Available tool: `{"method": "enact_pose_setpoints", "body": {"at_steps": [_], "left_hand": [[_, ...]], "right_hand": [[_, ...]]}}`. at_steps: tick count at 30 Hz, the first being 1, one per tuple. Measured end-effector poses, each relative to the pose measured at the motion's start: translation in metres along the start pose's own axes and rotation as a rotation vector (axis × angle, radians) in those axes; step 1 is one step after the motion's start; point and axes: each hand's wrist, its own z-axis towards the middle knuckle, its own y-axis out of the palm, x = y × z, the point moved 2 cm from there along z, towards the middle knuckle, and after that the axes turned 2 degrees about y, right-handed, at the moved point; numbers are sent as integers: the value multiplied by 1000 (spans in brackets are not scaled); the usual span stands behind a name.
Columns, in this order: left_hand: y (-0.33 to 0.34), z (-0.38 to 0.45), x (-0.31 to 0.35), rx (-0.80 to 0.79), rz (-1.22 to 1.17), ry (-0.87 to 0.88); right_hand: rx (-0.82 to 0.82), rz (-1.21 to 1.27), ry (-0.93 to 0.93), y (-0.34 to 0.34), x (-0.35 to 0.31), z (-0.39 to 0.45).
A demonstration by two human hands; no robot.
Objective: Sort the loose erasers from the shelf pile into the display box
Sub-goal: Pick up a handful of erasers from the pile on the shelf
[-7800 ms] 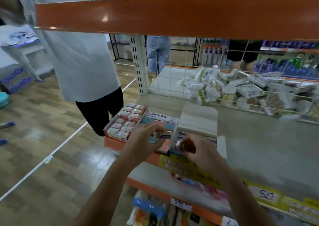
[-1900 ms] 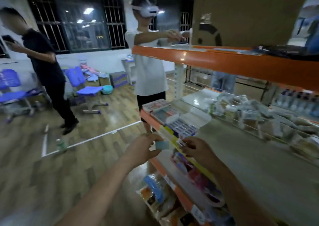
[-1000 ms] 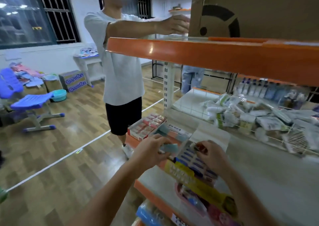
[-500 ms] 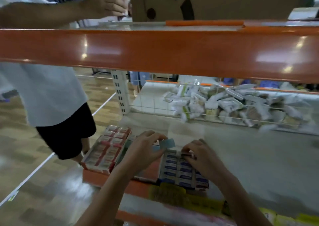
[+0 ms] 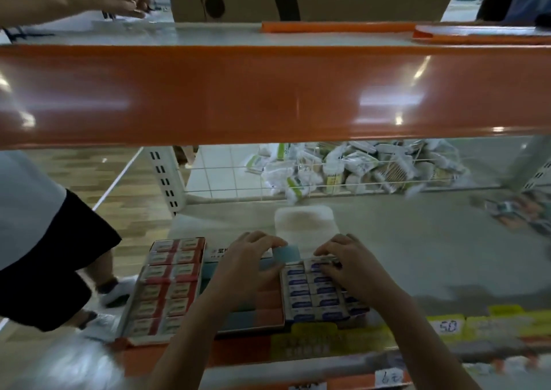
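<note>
Eraser labels blurred, unreadable. Centre frame: left hand (image 5: pixel 249 263) pinching pale blue eraser (image 5: pixel 286 253); right hand (image 5: pixel 348 263) curled over display box (image 5: pixel 316 295), grip unclear.

Orange shelf beam (image 5: pixel 268 91) hides upper half of packet pile (image 5: pixel 357 169); eraser (image 5: pixel 287 254) partly covered by left hand (image 5: pixel 247 267); box labels blurred.

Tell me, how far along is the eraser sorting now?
Done: the display box shows rows of blue-labelled erasers. In hand: the left hand pinches a light-blue eraser; the right hand rests on the box's far rows. Left: placing that eraser.
</note>
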Motion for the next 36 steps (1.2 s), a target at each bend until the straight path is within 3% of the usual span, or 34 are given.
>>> {"method": "enact_pose_setpoints", "body": {"at_steps": [6,20,29,36], "left_hand": [[-28,-16,-27,2,51,-58],[-97,-95,-82,-39,243,-213],[-91,-92,-82,-22,167,-132],[-69,-68,-68,-129,238,-51]], "right_hand": [[87,74,-64,-10,-41,10],[-7,51,-235,47,-151,30],[42,-6,-148,51,-143,24],[72,-57,-26,44,-120,20]]}}
